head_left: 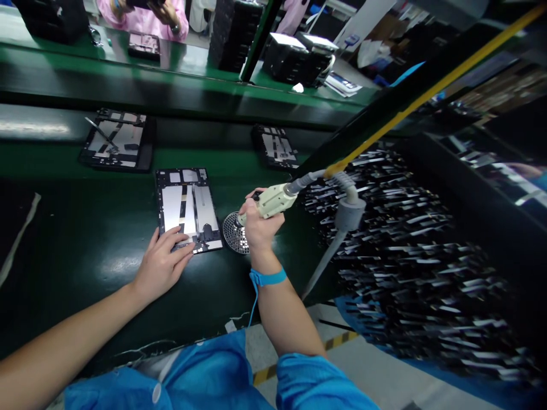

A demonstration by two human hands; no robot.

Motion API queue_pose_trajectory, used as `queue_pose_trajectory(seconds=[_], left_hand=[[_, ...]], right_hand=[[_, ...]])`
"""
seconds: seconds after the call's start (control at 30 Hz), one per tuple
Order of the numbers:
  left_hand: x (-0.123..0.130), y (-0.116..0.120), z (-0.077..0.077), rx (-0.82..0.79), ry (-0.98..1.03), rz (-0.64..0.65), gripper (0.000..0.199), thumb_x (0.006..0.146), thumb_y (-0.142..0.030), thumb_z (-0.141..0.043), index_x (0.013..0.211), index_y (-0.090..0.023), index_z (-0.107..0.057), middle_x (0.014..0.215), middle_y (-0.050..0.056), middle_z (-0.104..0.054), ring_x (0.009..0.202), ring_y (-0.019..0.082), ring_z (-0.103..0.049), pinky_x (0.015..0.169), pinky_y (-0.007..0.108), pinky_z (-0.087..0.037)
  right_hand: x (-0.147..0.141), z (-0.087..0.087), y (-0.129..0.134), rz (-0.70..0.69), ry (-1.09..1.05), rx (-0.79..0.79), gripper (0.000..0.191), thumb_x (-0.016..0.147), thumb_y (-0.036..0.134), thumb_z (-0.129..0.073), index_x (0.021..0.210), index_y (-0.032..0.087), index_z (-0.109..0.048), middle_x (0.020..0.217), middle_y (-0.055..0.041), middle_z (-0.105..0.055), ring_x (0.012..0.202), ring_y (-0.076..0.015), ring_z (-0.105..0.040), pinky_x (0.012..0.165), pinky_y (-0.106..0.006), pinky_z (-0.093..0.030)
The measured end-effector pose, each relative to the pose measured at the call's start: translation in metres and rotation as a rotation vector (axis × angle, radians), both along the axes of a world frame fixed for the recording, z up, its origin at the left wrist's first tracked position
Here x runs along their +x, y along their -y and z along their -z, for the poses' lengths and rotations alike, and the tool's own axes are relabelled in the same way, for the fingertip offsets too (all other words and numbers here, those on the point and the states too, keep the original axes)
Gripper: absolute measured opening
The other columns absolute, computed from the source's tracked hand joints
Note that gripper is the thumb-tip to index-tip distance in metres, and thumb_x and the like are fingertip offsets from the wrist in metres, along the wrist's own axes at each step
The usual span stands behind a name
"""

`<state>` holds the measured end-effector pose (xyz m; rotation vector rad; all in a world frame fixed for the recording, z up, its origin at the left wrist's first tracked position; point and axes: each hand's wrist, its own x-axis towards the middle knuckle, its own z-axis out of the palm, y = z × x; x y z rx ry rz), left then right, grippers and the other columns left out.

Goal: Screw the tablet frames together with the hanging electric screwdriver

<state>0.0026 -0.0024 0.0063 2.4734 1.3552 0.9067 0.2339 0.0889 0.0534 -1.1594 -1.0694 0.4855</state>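
**Opened tablet with powered driver in hand**

Near the centre, an opened tablet [171,205] lies on a green bench [102,222], its lower left corner touched by the loosely spread left hand [164,263]. A pale powered driver [276,199] is gripped in the right hand [260,230] above a round perforated tray [233,234]. Work seems partway: inner parts are exposed, uncovered; fastenings left cannot be counted.

we could read no txt, no labels, brands, nos. or signs, marks on the opened device [187,209] too sm. for us
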Motion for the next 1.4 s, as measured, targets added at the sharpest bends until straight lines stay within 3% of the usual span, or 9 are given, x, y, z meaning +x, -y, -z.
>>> queue_pose_trajectory(seconds=[0.13, 0.3, 0.43, 0.57, 0.8, 1.1, 1.4], left_hand=[[0.001, -0.001, -0.001, 0.001, 0.013, 0.002, 0.022, 0.100, -0.024, -0.059, 0.118, -0.023, -0.071, 0.123, 0.010, -0.069, 0.133, 0.030, -0.056, 0.113, 0.062, -0.039], [0.003, -0.001, 0.000, -0.026, 0.006, -0.013, 0.028, 0.098, -0.029, -0.061, 0.125, -0.019, -0.065, 0.126, 0.012, -0.067, 0.134, 0.032, -0.055, 0.113, 0.063, -0.038], [0.003, -0.002, 0.002, -0.053, 0.024, -0.011, 0.030, 0.097, -0.031, -0.063, 0.125, -0.020, -0.064, 0.128, 0.011, -0.067, 0.135, 0.031, -0.054, 0.116, 0.061, -0.035], [0.002, -0.002, 0.001, -0.068, 0.040, 0.000, 0.032, 0.096, -0.031, -0.064, 0.127, -0.020, -0.063, 0.128, 0.011, -0.067, 0.135, 0.030, -0.054, 0.117, 0.061, -0.034], [0.004, -0.002, -0.003, -0.104, 0.065, 0.006, 0.030, 0.095, -0.028, -0.064, 0.124, -0.021, -0.064, 0.129, 0.010, -0.066, 0.135, 0.031, -0.053, 0.117, 0.064, -0.031], [0.004, -0.002, -0.001, -0.116, 0.057, 0.000, 0.030, 0.097, -0.029, -0.061, 0.125, -0.022, -0.064, 0.131, 0.010, -0.066, 0.137, 0.029, -0.051, 0.120, 0.061, -0.029], [0.006, 0.001, 0.003, -0.076, 0.027, -0.024, 0.031, 0.097, -0.025, -0.058, 0.128, -0.023, -0.064, 0.135, 0.013, -0.063, 0.138, 0.030, -0.051, 0.118, 0.063, -0.033]], right_hand=[[0.003, -0.001, -0.002, -0.013, -0.022, 0.012, 0.024, 0.080, 0.029, -0.069, 0.098, 0.017, -0.058, 0.081, -0.0001, -0.067, 0.051, -0.0083, -0.057, 0.052, -0.024, -0.051], [-0.008, -0.019, 0.008, -0.040, -0.097, 0.114, 0.018, 0.085, 0.025, -0.065, 0.100, 0.019, -0.057, 0.087, 0.0010, -0.063, 0.049, -0.0073, -0.058, 0.049, -0.024, -0.049], [-0.040, -0.028, 0.032, -0.261, -0.146, 0.092, 0.021, 0.088, 0.028, -0.064, 0.106, 0.022, -0.055, 0.093, 0.0012, -0.062, 0.051, -0.0072, -0.059, 0.048, -0.023, -0.050], [-0.066, -0.021, 0.052, -0.469, -0.125, 0.009, 0.025, 0.088, 0.030, -0.066, 0.109, 0.023, -0.055, 0.098, -0.0009, -0.063, 0.057, -0.0090, -0.061, 0.053, -0.025, -0.053], [-0.073, -0.008, 0.056, -0.464, -0.053, -0.014, 0.026, 0.087, 0.034, -0.067, 0.108, 0.021, -0.059, 0.100, -0.0039, -0.064, 0.069, -0.0125, -0.064, 0.062, -0.030, -0.058], [-0.073, -0.006, 0.058, -0.539, 0.014, -0.059, 0.024, 0.089, 0.035, -0.066, 0.107, 0.021, -0.058, 0.095, -0.0031, -0.063, 0.078, -0.0153, -0.067, 0.072, -0.032, -0.062], [-0.075, -0.006, 0.057, -0.580, 0.049, -0.008, 0.021, 0.084, 0.022, -0.069, 0.103, 0.020, -0.061, 0.089, -0.0019, -0.065, 0.074, -0.0138, -0.066, 0.071, -0.031, -0.060]])
